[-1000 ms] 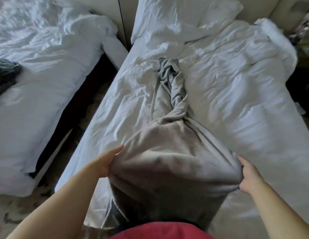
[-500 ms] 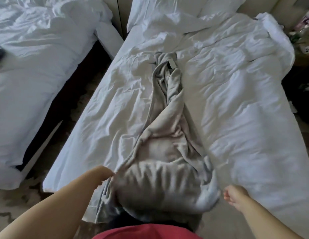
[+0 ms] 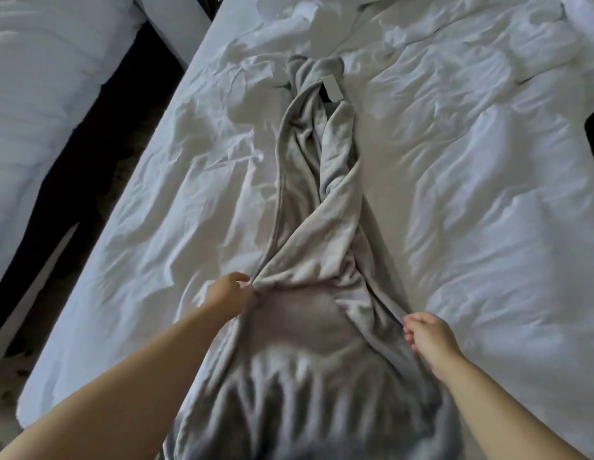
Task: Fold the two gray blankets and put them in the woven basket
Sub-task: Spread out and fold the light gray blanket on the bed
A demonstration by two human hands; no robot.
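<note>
At the foot of the bed (image 3: 488,200), we are looking down on the gray blanket (image 3: 308,234). Its nearest part is hanging off the mattress edge in blurred ridges between our two bare forearms. Our left hand (image 3: 227,293) is pinching a gathered fold on the blanket's left edge, thumb and fingers closed on the cloth. Our right hand (image 3: 428,336) is lying at the opposite edge, its fingers curling onto the fabric there and gripping it. Between the two hands the cloth is sagging in a shallow hollow.

Beyond the hands, the blanket is narrowing into a long rope-like twist that is running up the middle of the rumpled white sheet. At the far end of the twist it is bunching into a knot of folds, with a pale label (image 3: 332,88) showing on top. A heaped white duvet (image 3: 508,61) is lying along the right side of the bed. To the left, across a dark strip of floor (image 3: 86,167), a second bed (image 3: 40,94) in white linen is standing well apart.
</note>
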